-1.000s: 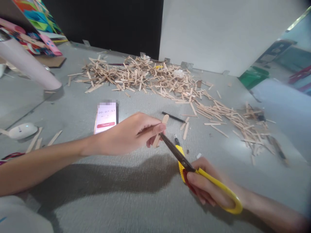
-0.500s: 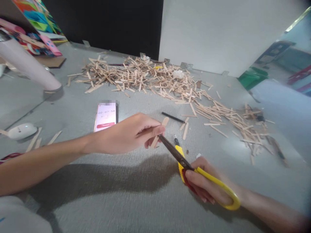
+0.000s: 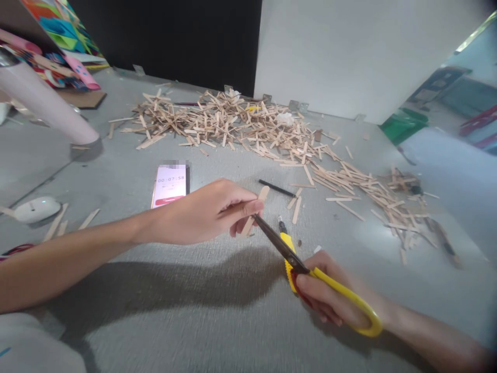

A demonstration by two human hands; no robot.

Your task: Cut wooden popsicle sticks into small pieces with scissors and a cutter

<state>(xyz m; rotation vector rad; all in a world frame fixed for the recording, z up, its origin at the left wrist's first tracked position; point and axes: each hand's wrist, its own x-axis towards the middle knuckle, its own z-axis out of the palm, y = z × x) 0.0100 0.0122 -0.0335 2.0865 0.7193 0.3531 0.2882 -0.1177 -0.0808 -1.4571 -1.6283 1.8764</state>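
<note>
Between the thumb and fingers of my left hand (image 3: pixel 229 210) a wooden craft stick (image 3: pixel 264 194) is pinched, tilted, with both ends showing. My right hand (image 3: pixel 326 287) is closed round the yellow handle of a pair of scissors (image 3: pixel 287 253). The dark blades look closed or nearly so, and their tips meet the stick just below my left thumb. Under the scissors lies a yellow utility knife (image 3: pixel 287 240) on the grey table, partly covered by the blades and my right hand. A thin black rod (image 3: pixel 276 187) lies beyond my left hand.
A large heap of craft sticks (image 3: pixel 221 122) spreads along the back and right of the table (image 3: pixel 186 321). A phone (image 3: pixel 170 185) showing a timer lies behind my left forearm. To the left are a white mouse (image 3: pixel 37 209) and a pale bottle (image 3: pixel 46 101).
Hardly anything differs. Both hands, the stick and the scissors keep nearly the same place, with only a very slight shift of the view.
</note>
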